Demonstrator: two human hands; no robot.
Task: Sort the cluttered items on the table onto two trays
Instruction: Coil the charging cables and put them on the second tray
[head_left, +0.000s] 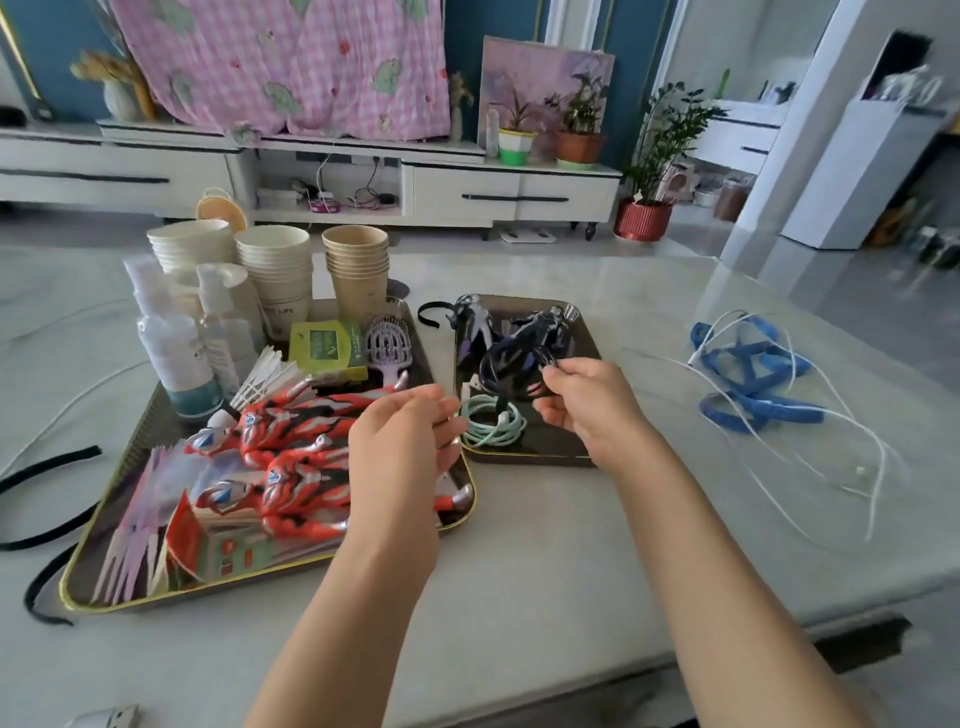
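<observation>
Right hand (576, 397): I pinch the dark cable (500, 370), frame centre.
Left hand (410, 434): curled; grip unclear.
Handling: light, floppy; I'd grab the bundled loops.

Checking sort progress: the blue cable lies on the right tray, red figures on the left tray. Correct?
Not quite. In the head view the blue cable lies on the table, off the right tray; red figures are on the left tray.
</observation>
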